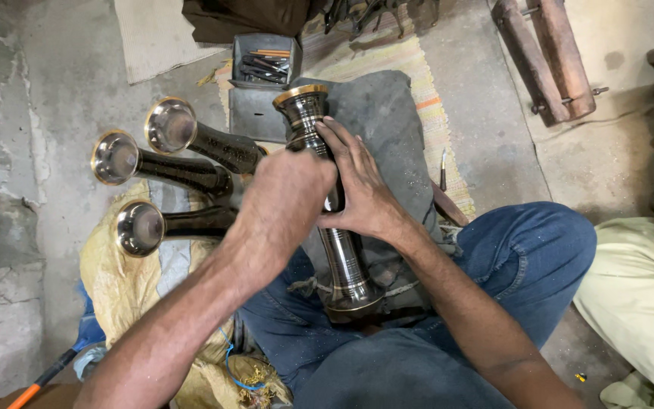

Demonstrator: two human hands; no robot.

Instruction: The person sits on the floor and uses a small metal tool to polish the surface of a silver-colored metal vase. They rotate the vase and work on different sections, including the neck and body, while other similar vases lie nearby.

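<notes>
A tall dark metal vase (pixel 306 113) with brass-coloured bands lies lengthwise on a grey cloth pad (pixel 391 121) over my lap, its rim pointing away from me and its flared foot (pixel 351 291) near my jeans. My left hand (pixel 285 201) is closed over the vase's middle from the left. My right hand (pixel 361 189) presses against the vase's right side, fingers wrapped around its neck. Both hands hide the vase's waist.
Three similar dark vases (pixel 179 132) (pixel 157 167) (pixel 164 226) lie side by side on a yellow sack (pixel 119 280) to my left. A grey metal tray of small tools (pixel 265 64) sits beyond the pad on a striped mat (pixel 437 106). Another person's leg (pixel 641 295) is at right.
</notes>
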